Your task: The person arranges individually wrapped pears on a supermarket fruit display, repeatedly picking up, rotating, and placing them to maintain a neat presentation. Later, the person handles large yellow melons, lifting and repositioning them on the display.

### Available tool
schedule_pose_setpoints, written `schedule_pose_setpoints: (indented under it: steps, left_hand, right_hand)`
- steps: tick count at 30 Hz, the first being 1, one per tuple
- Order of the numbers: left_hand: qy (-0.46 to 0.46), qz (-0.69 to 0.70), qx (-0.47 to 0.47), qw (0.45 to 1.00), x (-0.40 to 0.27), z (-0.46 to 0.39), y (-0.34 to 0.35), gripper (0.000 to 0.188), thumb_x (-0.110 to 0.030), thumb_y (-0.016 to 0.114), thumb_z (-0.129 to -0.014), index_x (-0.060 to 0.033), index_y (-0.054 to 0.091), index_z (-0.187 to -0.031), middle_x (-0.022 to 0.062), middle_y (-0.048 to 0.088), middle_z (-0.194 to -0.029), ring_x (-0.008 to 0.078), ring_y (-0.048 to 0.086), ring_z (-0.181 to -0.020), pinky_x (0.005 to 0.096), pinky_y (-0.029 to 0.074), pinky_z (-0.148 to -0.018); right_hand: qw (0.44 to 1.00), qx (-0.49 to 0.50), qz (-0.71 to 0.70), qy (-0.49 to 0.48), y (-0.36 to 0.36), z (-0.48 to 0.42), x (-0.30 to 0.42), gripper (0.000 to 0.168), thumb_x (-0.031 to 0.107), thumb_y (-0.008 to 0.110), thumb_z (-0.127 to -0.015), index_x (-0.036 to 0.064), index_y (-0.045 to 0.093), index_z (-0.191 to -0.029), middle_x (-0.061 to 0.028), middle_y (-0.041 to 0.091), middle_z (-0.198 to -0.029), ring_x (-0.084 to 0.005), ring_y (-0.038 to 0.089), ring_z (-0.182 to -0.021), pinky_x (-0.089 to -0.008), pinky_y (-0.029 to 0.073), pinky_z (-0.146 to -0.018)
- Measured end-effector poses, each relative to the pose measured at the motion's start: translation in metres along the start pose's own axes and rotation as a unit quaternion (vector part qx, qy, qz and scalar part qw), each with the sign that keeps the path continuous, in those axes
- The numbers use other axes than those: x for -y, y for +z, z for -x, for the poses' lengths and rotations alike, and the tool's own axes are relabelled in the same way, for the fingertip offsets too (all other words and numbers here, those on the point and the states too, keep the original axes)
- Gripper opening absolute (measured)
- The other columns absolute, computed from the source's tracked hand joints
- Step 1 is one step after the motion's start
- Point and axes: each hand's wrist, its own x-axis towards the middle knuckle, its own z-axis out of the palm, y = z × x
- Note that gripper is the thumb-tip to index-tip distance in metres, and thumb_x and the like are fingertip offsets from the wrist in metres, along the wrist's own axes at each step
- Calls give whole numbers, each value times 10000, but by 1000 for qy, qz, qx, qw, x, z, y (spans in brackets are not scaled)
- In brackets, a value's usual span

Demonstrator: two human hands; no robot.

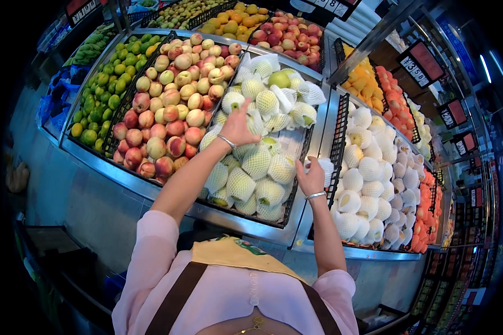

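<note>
My left hand [239, 129] reaches over a black plastic crate [306, 144] of green pears, thumb and fingers spread, close above the fruit or touching it. Most pears [256, 161] wear white foam nets, while one bare green pear [279, 79] lies among them toward the back. A patch of pale crate lining [291, 139] shows between the back and front pears. At the crate's right edge, my right hand [311, 178] is curled around a white foam net [325, 171] above the metal divider. Whether that net contains fruit cannot be made out.
Peaches [172, 109] and green citrus fruit [109, 92] fill crates on the left. Foam-wrapped fruit [369, 176] stands to the right behind a raised black crate wall [337, 142]. A metal post [364, 42] and a hanging price sign [420, 63] rise at the upper right.
</note>
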Motion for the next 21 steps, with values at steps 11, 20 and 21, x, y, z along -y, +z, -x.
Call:
schedule_pose_setpoints:
  steps: [11,20,21]
  left_hand:
    - [-85,286,229,927,28,28,-30,929,-291,826,-634,-29,303,-1356,103,516,-1208,199,506,-1103,324,425,-935]
    - [-60,-144,178,972,-20,49,-20,1020,-363,778,-518,-39,278,-1347,237,561,-949,389,558,-907,422,471,-814]
    - [-57,-172,188,965,-21,50,-18,1028,-363,781,-514,-39,275,-1349,235,560,-963,388,554,-917,422,469,-816]
  right_hand:
    - [952,-47,242,-182,9,-142,-18,937,318,797,-604,21,310,-1347,-185,392,-1335,-330,387,-1216,-436,269,-1054]
    - [889,53,405,-210,46,-217,-12,1015,398,835,-529,64,326,-1340,-120,500,-1186,-303,534,-1062,-429,291,-1039]
    - [897,85,380,-207,44,-224,-9,978,387,836,-523,65,353,-1311,-127,511,-1172,-308,542,-1044,-431,321,-1006]
